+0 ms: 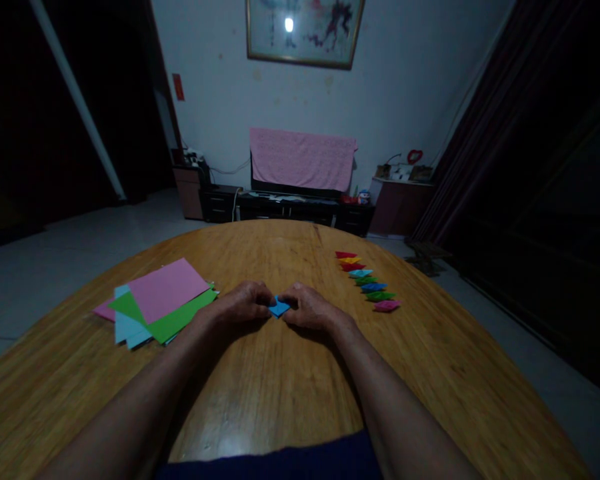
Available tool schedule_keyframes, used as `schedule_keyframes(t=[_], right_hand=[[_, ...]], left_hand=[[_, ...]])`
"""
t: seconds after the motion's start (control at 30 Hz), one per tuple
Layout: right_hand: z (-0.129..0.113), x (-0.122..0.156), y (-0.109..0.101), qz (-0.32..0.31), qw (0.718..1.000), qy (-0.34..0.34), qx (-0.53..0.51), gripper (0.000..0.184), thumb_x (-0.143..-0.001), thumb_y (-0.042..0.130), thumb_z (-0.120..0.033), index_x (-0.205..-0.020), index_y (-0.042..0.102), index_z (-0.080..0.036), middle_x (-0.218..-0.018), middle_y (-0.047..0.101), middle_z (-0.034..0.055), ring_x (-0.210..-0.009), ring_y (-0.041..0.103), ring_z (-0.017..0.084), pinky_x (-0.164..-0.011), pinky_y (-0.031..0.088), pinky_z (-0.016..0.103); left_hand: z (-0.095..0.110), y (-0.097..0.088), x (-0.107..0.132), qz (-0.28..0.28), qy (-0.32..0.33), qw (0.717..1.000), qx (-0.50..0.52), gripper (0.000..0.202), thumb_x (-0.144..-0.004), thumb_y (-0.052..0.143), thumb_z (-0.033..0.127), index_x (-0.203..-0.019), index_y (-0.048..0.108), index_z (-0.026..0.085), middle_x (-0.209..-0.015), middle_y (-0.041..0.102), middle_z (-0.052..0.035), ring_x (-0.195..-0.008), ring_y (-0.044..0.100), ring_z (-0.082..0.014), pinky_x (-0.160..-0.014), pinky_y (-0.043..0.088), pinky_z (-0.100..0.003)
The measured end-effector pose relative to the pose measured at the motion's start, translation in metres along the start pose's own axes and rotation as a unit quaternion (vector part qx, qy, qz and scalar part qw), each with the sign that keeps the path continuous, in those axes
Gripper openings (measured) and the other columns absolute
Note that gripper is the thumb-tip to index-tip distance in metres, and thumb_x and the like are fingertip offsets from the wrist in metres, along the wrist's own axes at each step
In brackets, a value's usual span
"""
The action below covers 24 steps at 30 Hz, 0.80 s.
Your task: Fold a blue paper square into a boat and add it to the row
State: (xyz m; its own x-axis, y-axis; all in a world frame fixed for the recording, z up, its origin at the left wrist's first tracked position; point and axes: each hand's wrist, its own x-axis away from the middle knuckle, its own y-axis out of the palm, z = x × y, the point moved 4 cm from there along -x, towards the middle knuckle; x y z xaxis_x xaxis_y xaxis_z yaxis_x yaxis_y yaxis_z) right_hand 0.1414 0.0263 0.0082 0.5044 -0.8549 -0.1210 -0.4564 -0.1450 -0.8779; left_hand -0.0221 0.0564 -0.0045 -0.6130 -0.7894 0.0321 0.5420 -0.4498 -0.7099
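A small piece of folded blue paper (pixel 279 308) lies at the middle of the round wooden table (pixel 260 413), one corner pointing toward me. My left hand (pixel 245 301) grips its left side, fingers curled and thumb at the edge. On the opposite side my right hand (pixel 307 307) pinches the paper in the same way. The fingers cover both of its ends. To the right, a slanting row of several small folded paper boats (pixel 375 287) in red, orange, blue, green and pink rests on the wood.
Left of my hands lies a loose stack of coloured paper sheets (pixel 170 290), pink on top, with green and light blue beneath. Beyond the table, a pink cloth (pixel 303 160) hangs over a screen on a low black cabinet (pixel 285 211).
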Motion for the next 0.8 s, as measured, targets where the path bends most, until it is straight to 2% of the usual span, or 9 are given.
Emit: schedule_keyframes(t=[0.13, 0.33, 0.5, 0.8], right_hand=[[0.005, -0.001, 0.002, 0.007, 1.0, -0.004, -0.005, 0.011, -0.08, 0.06, -0.026, -0.084, 0.069, -0.02, -0.079, 0.053, 0.001, -0.072, 0.048, 0.012, -0.063, 0.035, 0.023], [0.007, -0.001, 0.003, 0.011, 1.0, -0.017, -0.004, 0.01, -0.081, 0.061, -0.024, -0.084, 0.07, -0.02, -0.081, 0.054, 0.0012, -0.073, 0.048, 0.012, -0.065, 0.035, 0.022], [0.002, 0.0, -0.001, 0.008, 1.0, -0.017, 0.001, 0.012, -0.083, 0.059, -0.019, -0.081, 0.071, -0.019, -0.08, 0.056, 0.0011, -0.072, 0.049, 0.012, -0.065, 0.035, 0.022], [0.003, 0.001, -0.004, 0.024, 0.999, -0.026, 0.025, 0.019, -0.081, 0.054, -0.011, -0.074, 0.071, -0.017, -0.072, 0.057, -0.0002, -0.069, 0.049, 0.011, -0.065, 0.034, 0.022]], left_hand=[[0.001, -0.001, -0.005, 0.011, 0.035, 0.996, -0.077, 0.026, -0.07, 0.058, 0.021, -0.092, 0.073, 0.017, -0.086, 0.066, -0.0043, -0.077, 0.058, -0.0167, -0.068, 0.044, -0.026], [0.0, -0.002, -0.006, 0.005, 0.057, 0.992, -0.111, 0.028, -0.074, 0.055, 0.022, -0.096, 0.072, 0.017, -0.092, 0.066, -0.0059, -0.081, 0.059, -0.0169, -0.076, 0.045, -0.027], [0.006, -0.002, -0.005, -0.014, 0.067, 0.991, -0.116, 0.026, -0.076, 0.054, 0.023, -0.092, 0.074, 0.018, -0.082, 0.066, -0.0041, -0.077, 0.058, -0.0155, -0.073, 0.044, -0.025], [0.013, -0.006, -0.001, 0.006, 0.016, 0.998, -0.064, 0.017, -0.075, 0.058, 0.028, -0.07, 0.071, 0.017, -0.061, 0.06, -0.0021, -0.069, 0.054, -0.0159, -0.068, 0.041, -0.025]])
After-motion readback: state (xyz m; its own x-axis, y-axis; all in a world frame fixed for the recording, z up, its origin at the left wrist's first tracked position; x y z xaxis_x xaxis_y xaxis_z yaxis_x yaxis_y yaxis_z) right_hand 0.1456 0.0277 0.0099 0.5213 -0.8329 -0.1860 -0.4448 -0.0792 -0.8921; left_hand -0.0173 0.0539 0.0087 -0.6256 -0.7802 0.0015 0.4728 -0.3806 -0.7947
